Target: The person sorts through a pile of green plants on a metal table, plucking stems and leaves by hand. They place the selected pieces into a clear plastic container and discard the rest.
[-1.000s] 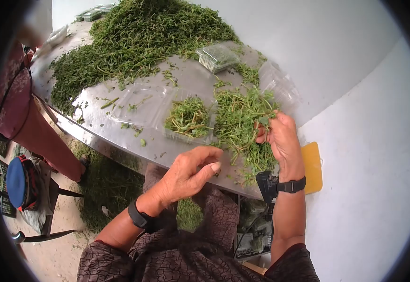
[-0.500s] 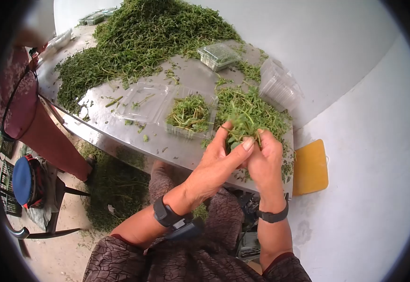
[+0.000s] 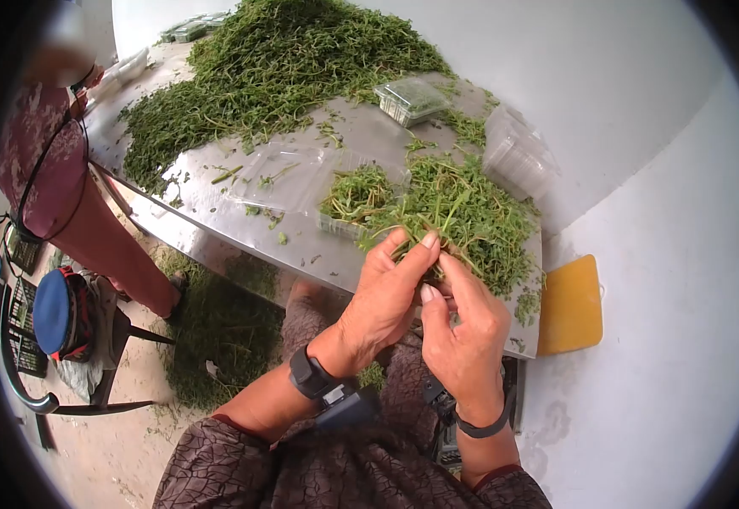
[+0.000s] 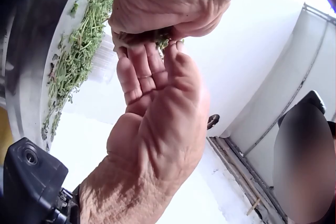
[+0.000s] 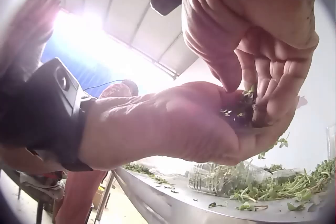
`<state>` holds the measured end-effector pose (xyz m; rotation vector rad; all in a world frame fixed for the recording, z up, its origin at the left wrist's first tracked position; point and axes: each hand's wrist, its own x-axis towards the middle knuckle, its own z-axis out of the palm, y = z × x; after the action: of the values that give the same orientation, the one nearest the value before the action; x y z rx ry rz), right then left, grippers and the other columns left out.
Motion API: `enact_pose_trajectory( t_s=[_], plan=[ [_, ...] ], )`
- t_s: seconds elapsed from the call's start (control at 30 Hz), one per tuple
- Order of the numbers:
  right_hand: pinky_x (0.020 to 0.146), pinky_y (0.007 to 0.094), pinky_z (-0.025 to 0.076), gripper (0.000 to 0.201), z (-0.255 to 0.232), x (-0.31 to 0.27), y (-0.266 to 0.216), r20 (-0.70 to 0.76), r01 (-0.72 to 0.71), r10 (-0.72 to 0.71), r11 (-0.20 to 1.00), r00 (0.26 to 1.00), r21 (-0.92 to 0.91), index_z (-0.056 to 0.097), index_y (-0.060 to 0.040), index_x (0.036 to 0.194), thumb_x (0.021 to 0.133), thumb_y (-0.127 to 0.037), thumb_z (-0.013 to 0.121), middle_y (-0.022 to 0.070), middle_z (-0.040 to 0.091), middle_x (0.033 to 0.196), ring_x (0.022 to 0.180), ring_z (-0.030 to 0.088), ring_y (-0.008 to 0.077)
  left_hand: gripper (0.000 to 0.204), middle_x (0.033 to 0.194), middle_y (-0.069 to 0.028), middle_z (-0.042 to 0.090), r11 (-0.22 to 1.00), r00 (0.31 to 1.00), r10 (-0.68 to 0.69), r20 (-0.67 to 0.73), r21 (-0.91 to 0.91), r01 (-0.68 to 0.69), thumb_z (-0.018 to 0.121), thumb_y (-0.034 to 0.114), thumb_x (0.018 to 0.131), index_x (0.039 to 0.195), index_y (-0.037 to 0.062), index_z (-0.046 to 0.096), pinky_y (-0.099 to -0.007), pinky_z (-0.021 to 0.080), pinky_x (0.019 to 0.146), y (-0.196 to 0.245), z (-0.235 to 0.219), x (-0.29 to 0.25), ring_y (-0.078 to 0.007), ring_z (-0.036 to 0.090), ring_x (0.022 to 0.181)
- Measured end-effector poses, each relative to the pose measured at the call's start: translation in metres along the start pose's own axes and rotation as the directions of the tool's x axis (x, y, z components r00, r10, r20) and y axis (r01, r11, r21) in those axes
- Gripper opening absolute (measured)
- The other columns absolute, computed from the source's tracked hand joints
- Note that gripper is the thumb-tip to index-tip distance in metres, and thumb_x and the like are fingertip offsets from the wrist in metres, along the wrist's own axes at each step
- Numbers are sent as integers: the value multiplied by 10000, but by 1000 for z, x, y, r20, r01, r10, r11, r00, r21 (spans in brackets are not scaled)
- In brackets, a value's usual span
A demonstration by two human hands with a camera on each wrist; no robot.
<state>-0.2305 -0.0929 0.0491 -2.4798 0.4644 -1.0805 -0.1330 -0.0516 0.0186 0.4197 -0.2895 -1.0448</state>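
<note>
In front of the table's edge my two hands meet around a small bunch of leafy green sprigs [image 3: 444,222]. My left hand [image 3: 382,293] pinches the bunch between thumb and fingers, stems and leaves sticking out over the top. From the right, my right hand [image 3: 471,339] grips its lower part with thumb and curled fingers. Bits of green [image 5: 248,98] show between the palms in the right wrist view; most of the lower stems are hidden. Just beyond the hands lie a loose heap of sprigs [image 3: 488,216] and an open clear plastic clamshell box [image 3: 340,227] partly filled with greens.
A large mound of greens [image 3: 301,68] covers the back of the metal table [image 3: 242,225]. A closed filled clamshell [image 3: 412,100] and stacked clear containers [image 3: 518,157] stand at the right. A yellow board [image 3: 571,305] hangs beside the wall; another person [image 3: 55,170] stands at the left.
My right hand has come from the heap on the right to the middle, bringing sprigs. The left hand has moved up to meet it and now pinches the bunch too.
</note>
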Motion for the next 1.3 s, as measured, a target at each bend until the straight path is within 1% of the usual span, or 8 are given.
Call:
enact_pose_trajectory(
  t_s=[0.17, 0.27, 0.57, 0.7, 0.77, 0.83, 0.93, 1.3],
  plan=[
    [600, 317, 498, 290, -4, -8, -3, -47, 69, -70, 997, 996, -16, 565, 47, 1023, 738, 18, 605, 178, 616, 844, 711, 633, 285, 70, 835, -14, 615, 999, 998, 28, -47, 44, -26, 556, 130, 886, 933, 85, 529, -225, 485, 583, 8, -5, -5, -84, 587, 712],
    [581, 245, 491, 161, -3, -10, -8, -174, -134, 183, 956, 968, 259, 582, 39, 972, 814, 9, 567, 109, 625, 797, 668, 621, 146, 92, 844, -21, 610, 995, 997, 21, -79, 100, -13, 557, 138, 885, 943, 76, 522, -236, 486, 559, 16, -3, -12, -101, 594, 707],
    [561, 221, 462, 114, 15, -13, 11, -121, -222, 262, 937, 957, 271, 581, 42, 926, 822, -4, 566, 86, 614, 739, 642, 583, 103, 121, 814, -12, 596, 966, 986, 93, -140, 254, -55, 545, 167, 894, 986, 90, 531, -232, 434, 489, 35, -35, -21, -120, 586, 657],
    [544, 226, 455, 137, 25, 1, 16, -72, -280, 323, 896, 944, 345, 591, 29, 951, 822, -9, 567, 89, 615, 728, 621, 576, 102, 163, 791, 16, 582, 921, 958, 217, -185, 365, -138, 593, 210, 863, 959, 82, 563, -208, 413, 504, 43, -40, -15, -77, 557, 652],
    [525, 235, 450, 187, 36, 7, 20, -131, -180, 239, 919, 962, 351, 596, 13, 999, 814, -8, 573, 109, 615, 726, 601, 574, 115, 194, 786, 32, 570, 876, 926, 263, -270, 470, -112, 596, 209, 861, 993, 70, 564, -192, 400, 492, 46, -42, -16, -54, 541, 653],
    [513, 262, 450, 267, 43, 11, 21, -37, -217, 229, 956, 973, 199, 593, 1, 1050, 783, 5, 597, 120, 604, 719, 573, 571, 139, 206, 795, 29, 568, 886, 919, 277, -282, 445, -130, 593, 193, 859, 1007, 52, 564, -179, 400, 494, 45, -45, -18, -38, 526, 657],
    [511, 283, 452, 340, 54, 12, 27, 21, -224, 226, 942, 974, 248, 568, -11, 1102, 765, 17, 605, 117, 591, 710, 556, 568, 171, 184, 797, -14, 581, 741, 913, 384, -137, 636, -216, 570, 145, 857, 991, 20, 556, -204, 449, 544, 47, -61, -24, -58, 526, 654],
    [540, 365, 480, 365, 68, 22, 24, 112, -88, 80, 994, 991, 66, 544, -21, 1100, 742, 6, 613, 146, 613, 777, 644, 613, 293, 186, 808, -101, 583, 861, 891, 421, -168, 383, -335, 511, 130, 853, 1002, 20, 498, -243, 449, 535, 61, -69, -24, -127, 536, 632]
  ],
)
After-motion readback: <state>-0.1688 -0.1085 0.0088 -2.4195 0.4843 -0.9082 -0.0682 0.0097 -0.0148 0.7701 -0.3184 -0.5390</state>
